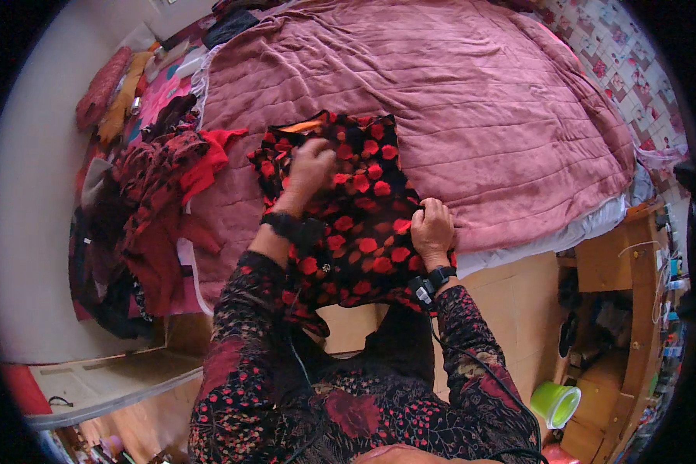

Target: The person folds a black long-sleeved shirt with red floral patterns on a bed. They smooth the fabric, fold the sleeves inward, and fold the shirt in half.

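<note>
A black garment with red and orange floral spots [365, 185] lies spread over the near edge of a bed, its lower part hanging towards my lap. Above its upper left part is my left hand [313, 165], blurred, fingers curled; whether it grips cloth cannot be told. An orange lining shows at the garment's top left opening. My right hand [433, 226] has its fingers bent over the garment's right edge, holding the cloth there. Both wrists wear black bands, the right one with a small device and a cable.
A pink quilted blanket [441, 104] covers the bed. Piled clothes [156, 191] lie at the left, beside a pale wall. A wooden desk [609, 267] and a green bin [555, 403] stand at the right. Rolled textiles [104, 87] lie at the far left.
</note>
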A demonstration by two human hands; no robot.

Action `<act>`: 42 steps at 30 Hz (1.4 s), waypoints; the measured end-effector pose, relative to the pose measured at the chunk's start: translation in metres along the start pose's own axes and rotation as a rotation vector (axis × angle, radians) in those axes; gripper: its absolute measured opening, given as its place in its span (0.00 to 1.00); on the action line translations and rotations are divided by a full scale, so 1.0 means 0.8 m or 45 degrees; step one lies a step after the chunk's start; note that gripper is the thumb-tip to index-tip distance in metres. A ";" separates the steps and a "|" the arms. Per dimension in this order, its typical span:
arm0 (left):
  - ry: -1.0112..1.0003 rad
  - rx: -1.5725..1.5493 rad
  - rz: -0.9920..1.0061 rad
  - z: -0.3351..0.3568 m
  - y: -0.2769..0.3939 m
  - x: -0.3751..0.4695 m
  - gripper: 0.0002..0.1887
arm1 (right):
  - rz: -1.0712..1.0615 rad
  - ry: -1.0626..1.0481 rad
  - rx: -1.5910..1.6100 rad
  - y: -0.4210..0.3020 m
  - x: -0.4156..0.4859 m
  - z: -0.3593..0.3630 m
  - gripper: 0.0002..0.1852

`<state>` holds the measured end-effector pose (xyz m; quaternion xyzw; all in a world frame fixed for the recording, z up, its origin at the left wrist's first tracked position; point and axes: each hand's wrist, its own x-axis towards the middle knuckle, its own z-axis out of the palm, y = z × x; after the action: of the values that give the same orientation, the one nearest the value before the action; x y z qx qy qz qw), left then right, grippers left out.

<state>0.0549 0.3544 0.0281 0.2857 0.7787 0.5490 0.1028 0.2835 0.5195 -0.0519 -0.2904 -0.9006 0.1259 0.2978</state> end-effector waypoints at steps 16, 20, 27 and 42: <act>-0.339 1.331 0.173 -0.010 -0.059 -0.028 0.39 | -0.006 0.003 0.001 0.002 0.000 0.001 0.05; -0.278 1.174 0.277 -0.003 -0.052 -0.023 0.40 | -0.011 -0.002 0.026 0.002 0.001 0.002 0.06; -0.383 1.177 0.208 0.017 -0.037 -0.043 0.36 | 0.037 -0.053 -0.019 0.002 0.002 0.002 0.05; 0.447 0.342 -0.437 -0.068 -0.102 -0.025 0.27 | -0.034 0.013 -0.010 0.001 0.002 0.003 0.05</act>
<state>0.0182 0.2808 -0.0287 0.0610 0.8874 0.4565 0.0189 0.2812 0.5208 -0.0533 -0.2801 -0.9035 0.1167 0.3028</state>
